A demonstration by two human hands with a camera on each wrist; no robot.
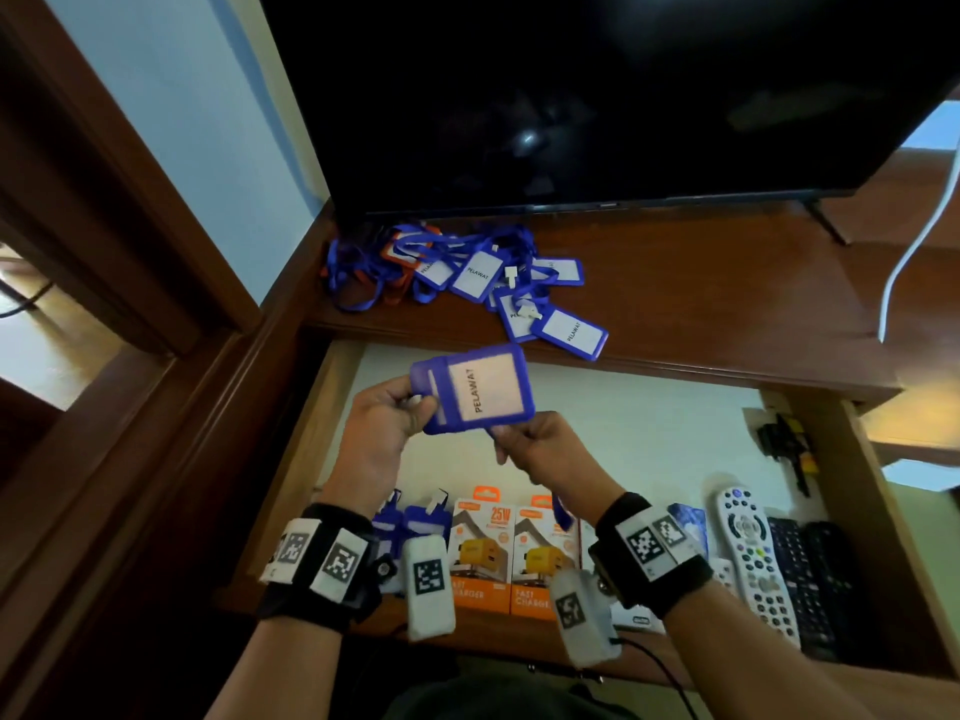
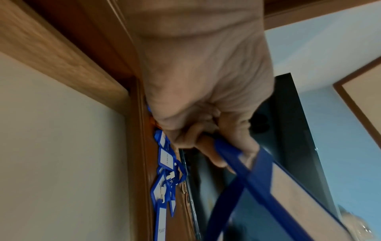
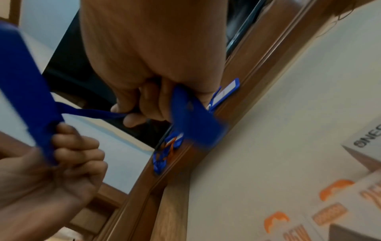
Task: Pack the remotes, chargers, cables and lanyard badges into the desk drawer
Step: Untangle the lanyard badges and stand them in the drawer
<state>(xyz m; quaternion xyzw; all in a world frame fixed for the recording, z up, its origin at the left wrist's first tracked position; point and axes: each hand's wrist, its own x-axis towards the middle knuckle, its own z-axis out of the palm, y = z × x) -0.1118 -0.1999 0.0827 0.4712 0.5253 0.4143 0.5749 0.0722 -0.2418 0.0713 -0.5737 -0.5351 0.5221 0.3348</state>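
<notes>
A blue badge holder marked PELAWAT hangs above the open drawer. My left hand pinches its left end, seen as the left hand on the blue badge. My right hand grips its blue lanyard strap just below the badge; the right hand has curled fingers. A pile of blue lanyard badges lies on the desktop under the TV. In the drawer lie charger boxes, more badges and remotes.
A black TV stands on the wooden desk behind the pile. A white cable hangs at the right. A dark object sits at the drawer's far right. A wooden door frame stands left.
</notes>
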